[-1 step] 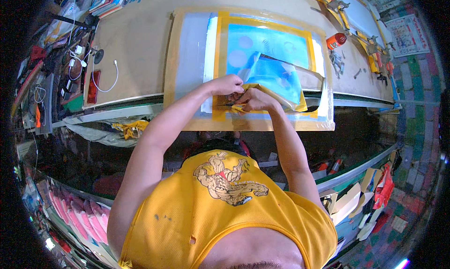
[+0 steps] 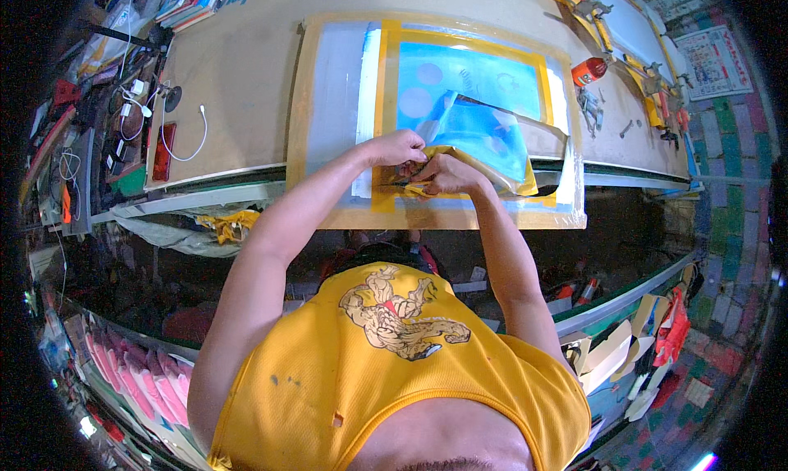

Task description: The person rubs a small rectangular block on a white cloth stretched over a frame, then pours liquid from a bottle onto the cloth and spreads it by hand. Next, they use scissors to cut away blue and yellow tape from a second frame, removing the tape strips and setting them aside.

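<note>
A flat frame (image 2: 386, 219), which looks like a screen-printing frame, lies on the workbench and juts over its near edge. Yellow tape (image 2: 383, 85) borders its blue area (image 2: 492, 73). A blue sheet (image 2: 483, 134) edged with yellow tape is partly lifted and folded over that area, leaving a gap on its right. At the sheet's near left corner, my left hand (image 2: 396, 149) is closed with its fingers curled at the tape. Touching close beside it, my right hand (image 2: 450, 175) pinches the yellow tape along the folded edge. The fingertips partly hide each other.
Right of the frame stand a red-orange bottle (image 2: 588, 71) and small metal parts (image 2: 591, 111). Clamps (image 2: 593, 11) line the bench's far right. On the left lie a white cable (image 2: 203, 130) and a red case (image 2: 165, 152). Pink items (image 2: 148, 372) fill a shelf at lower left.
</note>
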Tool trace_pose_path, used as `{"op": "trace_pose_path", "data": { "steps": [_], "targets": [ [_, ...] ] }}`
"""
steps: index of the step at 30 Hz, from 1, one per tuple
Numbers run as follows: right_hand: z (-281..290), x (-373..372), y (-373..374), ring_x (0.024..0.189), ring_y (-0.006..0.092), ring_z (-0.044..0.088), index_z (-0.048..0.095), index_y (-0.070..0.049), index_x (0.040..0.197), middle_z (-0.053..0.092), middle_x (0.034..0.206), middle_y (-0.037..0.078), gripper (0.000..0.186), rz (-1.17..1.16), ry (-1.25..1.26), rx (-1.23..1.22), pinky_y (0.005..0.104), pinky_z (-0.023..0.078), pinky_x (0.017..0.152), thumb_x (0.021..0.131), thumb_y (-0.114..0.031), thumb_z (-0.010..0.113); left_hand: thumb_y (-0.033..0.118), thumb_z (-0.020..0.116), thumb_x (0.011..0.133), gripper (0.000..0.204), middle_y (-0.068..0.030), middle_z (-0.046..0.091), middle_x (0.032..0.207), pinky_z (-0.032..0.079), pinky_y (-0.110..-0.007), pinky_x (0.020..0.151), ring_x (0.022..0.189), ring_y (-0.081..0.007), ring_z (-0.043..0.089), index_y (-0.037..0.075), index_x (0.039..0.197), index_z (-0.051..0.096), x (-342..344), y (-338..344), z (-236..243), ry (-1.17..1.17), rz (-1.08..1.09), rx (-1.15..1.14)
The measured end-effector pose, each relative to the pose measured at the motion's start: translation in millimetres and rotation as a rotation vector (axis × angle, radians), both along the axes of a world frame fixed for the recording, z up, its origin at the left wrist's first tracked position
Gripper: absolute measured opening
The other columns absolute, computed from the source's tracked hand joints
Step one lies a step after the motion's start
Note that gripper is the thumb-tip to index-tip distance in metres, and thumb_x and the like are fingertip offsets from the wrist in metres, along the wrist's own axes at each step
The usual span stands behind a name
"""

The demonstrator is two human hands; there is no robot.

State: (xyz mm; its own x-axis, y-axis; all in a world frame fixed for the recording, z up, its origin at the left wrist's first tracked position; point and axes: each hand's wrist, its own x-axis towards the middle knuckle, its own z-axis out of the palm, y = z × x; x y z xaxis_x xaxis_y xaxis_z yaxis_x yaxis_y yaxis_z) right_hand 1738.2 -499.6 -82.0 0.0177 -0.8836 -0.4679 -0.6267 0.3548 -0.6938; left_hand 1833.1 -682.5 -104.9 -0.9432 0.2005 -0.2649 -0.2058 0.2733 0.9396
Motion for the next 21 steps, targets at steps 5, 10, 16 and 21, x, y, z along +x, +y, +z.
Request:
{"op": "trace_pose_path", "data": {
  "steps": [5, 10, 16, 21],
  "targets": [
    [4.6, 6.0, -2.1, 0.075, 0.0195, 0.063, 0.076, -0.009, 0.107, 0.074, 0.087, 0.013, 0.038, -0.033, -0.198, -0.046, 0.0359, 0.050, 0.072, 0.073, -0.024, 0.082, 0.018, 0.065, 0.090, 0.019, -0.0012, 0.060, 0.067, 0.046, -0.028, 0.050, 0.055, -0.0098, 0.057, 0.004, 0.079, 0.063, -1.7, -2.6, 1.5, -0.182, 0.070, 0.324],
    [-7.1, 22.6, -15.3, 0.078, 0.0171, 0.065, 0.077, -0.010, 0.108, 0.074, 0.089, 0.010, 0.035, -0.126, -0.231, 0.043, 0.0343, 0.050, 0.073, 0.078, -0.028, 0.079, 0.019, 0.066, 0.090, 0.014, 0.0011, 0.058, 0.063, 0.046, -0.021, 0.048, 0.050, -0.0067, 0.055, 0.005, 0.088, 0.065, 0.3, 0.3, 8.3, -0.271, 0.297, 0.626],
    [-10.8, 62.5, -36.8, 0.083, 0.0228, 0.067, 0.076, -0.010, 0.104, 0.074, 0.091, 0.011, 0.029, -0.079, -0.188, -0.243, 0.0356, 0.051, 0.080, 0.079, -0.025, 0.073, 0.019, 0.066, 0.092, 0.015, 0.0000, 0.057, 0.064, 0.043, -0.021, 0.046, 0.049, -0.0069, 0.052, 0.008, 0.084, 0.060, 3.5, -3.5, 37.1, -0.259, 0.302, 0.640],
    [-15.3, 76.4, -44.3, 0.074, 0.0235, 0.067, 0.073, -0.006, 0.108, 0.071, 0.088, 0.012, 0.036, -0.058, -0.158, -0.241, 0.0347, 0.052, 0.070, 0.079, -0.026, 0.078, 0.027, 0.062, 0.097, 0.022, 0.0002, 0.061, 0.072, 0.049, -0.024, 0.059, 0.061, -0.0092, 0.059, 0.006, 0.089, 0.062, -4.3, -12.5, 38.7, -0.061, 0.254, 0.399]
  ]
}}
